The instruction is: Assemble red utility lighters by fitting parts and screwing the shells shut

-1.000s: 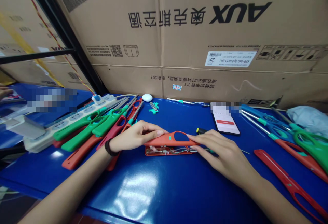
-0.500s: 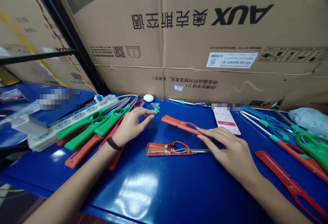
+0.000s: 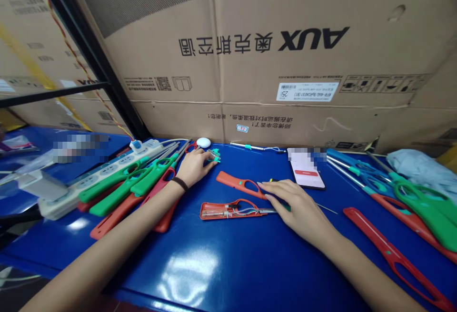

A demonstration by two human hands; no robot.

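My left hand (image 3: 194, 165) reaches to the back of the blue table (image 3: 221, 264), its fingertips pinched on a small teal-and-metal part (image 3: 214, 156). My right hand (image 3: 291, 203) lies flat with fingers stretched, the tips touching the ring end of a loose orange lighter cover (image 3: 237, 183). In front of the cover lies the open orange lighter half (image 3: 228, 209), wires and metal tube showing. A screwdriver (image 3: 273, 180) runs under my right hand, mostly hidden.
Green and red long lighters (image 3: 135, 183) are piled at left beside a white power strip (image 3: 107, 167). A phone (image 3: 307, 174), more lighters (image 3: 410, 193) and a red shell (image 3: 389, 255) lie at right. A large cardboard box (image 3: 250, 64) walls the back.
Both hands lifted the orange cover off the lighter half. My right hand set it down behind the half. My left hand let go and moved back-left to the small teal part.
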